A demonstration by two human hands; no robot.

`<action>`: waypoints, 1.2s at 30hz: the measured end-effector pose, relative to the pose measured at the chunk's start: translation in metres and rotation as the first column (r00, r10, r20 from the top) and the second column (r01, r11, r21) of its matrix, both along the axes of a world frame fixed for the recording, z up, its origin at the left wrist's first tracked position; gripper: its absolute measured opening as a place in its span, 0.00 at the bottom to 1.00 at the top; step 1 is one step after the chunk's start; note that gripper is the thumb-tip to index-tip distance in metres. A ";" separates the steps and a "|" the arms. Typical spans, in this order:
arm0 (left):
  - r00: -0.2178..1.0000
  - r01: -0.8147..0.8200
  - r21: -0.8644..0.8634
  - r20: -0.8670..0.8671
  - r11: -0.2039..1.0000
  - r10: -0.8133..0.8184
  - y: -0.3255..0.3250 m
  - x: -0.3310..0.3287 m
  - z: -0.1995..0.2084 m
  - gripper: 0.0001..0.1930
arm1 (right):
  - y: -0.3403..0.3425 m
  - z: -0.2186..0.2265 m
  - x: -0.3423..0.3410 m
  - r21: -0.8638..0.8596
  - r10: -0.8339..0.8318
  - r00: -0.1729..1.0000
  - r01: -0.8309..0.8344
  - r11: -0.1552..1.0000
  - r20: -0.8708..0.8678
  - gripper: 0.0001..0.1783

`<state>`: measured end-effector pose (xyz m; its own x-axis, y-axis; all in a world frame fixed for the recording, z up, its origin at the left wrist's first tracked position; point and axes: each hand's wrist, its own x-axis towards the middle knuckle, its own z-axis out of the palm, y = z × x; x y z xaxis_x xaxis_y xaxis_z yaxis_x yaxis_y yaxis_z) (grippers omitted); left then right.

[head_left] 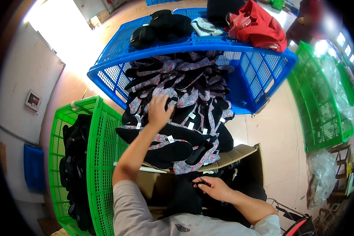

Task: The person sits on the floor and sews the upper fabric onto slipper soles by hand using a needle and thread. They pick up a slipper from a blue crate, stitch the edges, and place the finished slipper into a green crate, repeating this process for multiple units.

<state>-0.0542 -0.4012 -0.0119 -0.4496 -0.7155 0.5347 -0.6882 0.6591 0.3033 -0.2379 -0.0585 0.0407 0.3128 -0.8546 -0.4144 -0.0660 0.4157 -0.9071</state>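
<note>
Inside and in front of a blue plastic crate (263, 74) lying on its side is a heap of slippers (173, 151) with black soles and grey-and-red floral fabric. Several carry small white tags. My left hand (160, 112) reaches up into the heap, fingers bent over the edge of a floral slipper (164, 93); its fingertips are partly hidden. Close to my body, low over my lap, my right hand (215, 188) is closed around a small, thin dark tool (201, 181), which looks like thread snips but is mostly covered by the fingers.
A green crate (106, 145) of black items stands at my left. An open cardboard box (256, 163) sits below the heap. On the blue crate lie black bundles (161, 27) and red cloth (259, 27). Another green crate (318, 98) stands right, above clear plastic bags (322, 173).
</note>
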 end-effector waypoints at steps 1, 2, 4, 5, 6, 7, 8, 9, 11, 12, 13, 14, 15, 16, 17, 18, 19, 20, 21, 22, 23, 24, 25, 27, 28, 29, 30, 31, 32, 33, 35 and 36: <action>0.997 -0.058 0.053 0.045 0.997 0.055 -0.028 -0.002 -0.006 0.27 | 0.000 0.000 0.001 -0.006 -0.006 1.000 0.006 1.000 0.006 0.16; 0.990 -0.116 0.105 0.090 0.988 0.106 -0.054 -0.005 -0.013 0.29 | -0.002 0.001 0.000 -0.011 -0.014 1.000 0.014 1.000 0.010 0.16; 0.970 -0.167 0.178 0.208 0.970 0.129 -0.093 -0.019 -0.021 0.34 | -0.008 0.004 -0.003 -0.033 0.009 0.998 -0.011 0.999 -0.058 0.16; 0.971 -0.178 0.300 0.206 0.937 0.119 -0.110 -0.030 -0.023 0.36 | -0.008 0.000 -0.004 -0.061 -0.003 0.998 -0.001 0.998 -0.060 0.16; 0.973 -0.185 0.422 0.206 0.888 0.104 -0.119 -0.042 -0.023 0.38 | -0.006 -0.004 -0.005 -0.082 -0.016 0.998 0.011 0.997 -0.061 0.16; 0.960 -0.213 0.449 0.262 0.868 0.100 -0.125 -0.054 -0.025 0.42 | -0.006 -0.006 -0.006 -0.115 -0.017 0.996 0.008 0.993 -0.082 0.16; 0.944 -0.242 0.476 0.318 0.845 0.091 -0.125 -0.066 -0.024 0.45 | -0.007 -0.006 -0.008 -0.127 -0.023 0.996 0.012 0.992 -0.082 0.16; 0.945 -0.243 0.535 0.318 0.809 0.073 -0.130 -0.076 -0.033 0.52 | -0.007 -0.006 -0.009 -0.139 -0.027 0.996 0.015 0.990 -0.083 0.16; 0.910 -0.315 0.542 0.407 0.779 0.085 -0.131 -0.098 -0.038 0.54 | -0.007 -0.007 -0.011 -0.171 -0.036 0.994 0.018 0.985 -0.101 0.16; 0.887 -0.353 0.541 0.453 0.764 0.089 -0.129 -0.109 -0.037 0.55 | -0.008 -0.007 -0.012 -0.164 -0.037 0.994 0.019 0.986 -0.107 0.16; 0.877 -0.393 0.556 0.466 0.732 0.116 -0.128 -0.122 -0.035 0.55 | -0.008 -0.008 -0.013 -0.156 -0.037 0.993 0.019 0.988 -0.113 0.16; 0.851 -0.447 0.526 0.499 0.723 0.163 -0.128 -0.134 -0.036 0.54 | -0.009 -0.008 -0.013 -0.150 -0.038 0.993 0.021 0.989 -0.116 0.16; 0.804 -0.503 0.475 0.564 0.722 0.188 -0.125 -0.146 -0.039 0.53 | -0.009 -0.008 -0.013 -0.172 -0.045 0.992 0.023 0.985 -0.121 0.16; 0.751 -0.554 0.419 0.625 0.719 0.214 -0.120 -0.157 -0.042 0.53 | -0.009 -0.008 -0.013 -0.182 -0.034 0.990 0.009 0.983 -0.137 0.16; 0.735 -0.559 0.380 0.639 0.737 0.227 -0.118 -0.165 -0.047 0.51 | -0.009 -0.008 -0.013 -0.196 -0.022 0.988 -0.008 0.981 -0.153 0.16; 0.719 -0.562 0.340 0.652 0.754 0.242 -0.115 -0.171 -0.056 0.49 | -0.009 -0.007 -0.013 -0.209 -0.010 0.986 -0.026 0.978 -0.169 0.16; 0.702 -0.565 0.300 0.664 0.768 0.258 -0.113 -0.174 -0.066 0.48 | -0.009 -0.007 -0.012 -0.209 -0.013 0.986 -0.022 0.978 -0.164 0.16; 0.706 -0.568 0.275 0.646 0.776 0.288 -0.115 -0.175 -0.078 0.47 | -0.009 -0.007 -0.013 -0.211 -0.016 0.987 -0.018 0.977 -0.160 0.16; 0.710 -0.571 0.249 0.627 0.782 0.319 -0.115 -0.175 -0.088 0.46 | -0.009 -0.007 -0.013 -0.215 -0.018 0.988 -0.016 0.977 -0.156 0.16; 0.713 -0.576 0.223 0.607 0.786 0.350 -0.117 -0.173 -0.097 0.45 | -0.009 -0.006 -0.013 -0.223 -0.019 0.988 -0.015 0.975 -0.152 0.16; 0.706 -0.578 0.219 0.617 0.786 0.348 -0.112 -0.176 -0.094 0.43 | -0.009 -0.007 -0.015 -0.229 -0.033 0.988 -0.003 0.974 -0.154 0.17; 0.706 -0.574 0.225 0.623 0.788 0.337 -0.109 -0.180 -0.091 0.42 | -0.009 -0.009 -0.017 -0.234 -0.045 0.987 0.007 0.972 -0.155 0.17; 0.707 -0.569 0.231 0.628 0.789 0.326 -0.106 -0.185 -0.088 0.41 | -0.008 -0.010 -0.018 -0.231 -0.053 0.987 0.017 0.973 -0.153 0.17; 0.709 -0.581 0.228 0.613 0.782 0.348 -0.111 -0.177 -0.091 0.37 | -0.007 -0.010 -0.017 -0.237 -0.046 0.990 0.013 0.971 -0.135 0.17; 0.717 -0.563 0.243 0.620 0.790 0.320 -0.115 -0.174 -0.096 0.36 | -0.006 -0.009 -0.017 -0.228 -0.042 0.990 0.011 0.974 -0.135 0.17; 0.722 -0.545 0.256 0.627 0.798 0.293 -0.120 -0.170 -0.099 0.35 | -0.006 -0.008 -0.016 -0.220 -0.040 0.990 0.009 0.976 -0.133 0.17; 0.727 -0.528 0.269 0.634 0.805 0.265 -0.124 -0.167 -0.102 0.35 | -0.006 -0.007 -0.016 -0.212 -0.036 0.991 0.008 0.977 -0.131 0.17; 0.748 -0.514 0.274 0.606 0.813 0.269 -0.126 -0.162 -0.106 0.32 | -0.006 -0.007 -0.016 -0.228 -0.035 0.989 0.002 0.974 -0.143 0.17; 0.770 -0.496 0.279 0.579 0.822 0.268 -0.126 -0.159 -0.107 0.30 | -0.006 -0.007 -0.017 -0.244 -0.039 0.987 0.000 0.970 -0.154 0.17; 0.790 -0.479 0.283 0.552 0.831 0.268 -0.126 -0.155 -0.108 0.27 | -0.005 -0.008 -0.017 -0.260 -0.042 0.986 -0.003 0.966 -0.164 0.17; 0.838 -0.347 0.382 0.536 0.857 0.100 -0.130 -0.142 -0.099 0.23 | -0.004 -0.007 -0.017 -0.261 -0.048 0.987 0.007 0.965 -0.153 0.17; 0.853 -0.279 0.429 0.522 0.859 0.017 -0.131 -0.135 -0.090 0.21 | -0.003 -0.007 -0.017 -0.263 -0.051 0.988 0.010 0.965 -0.147 0.17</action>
<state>-0.1895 -0.5317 -0.1021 -0.4194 -0.8958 -0.1469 -0.9048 0.3995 0.1474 -0.2549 -0.0618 0.0334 0.2357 -0.9474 -0.2164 -0.2020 0.1701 -0.9645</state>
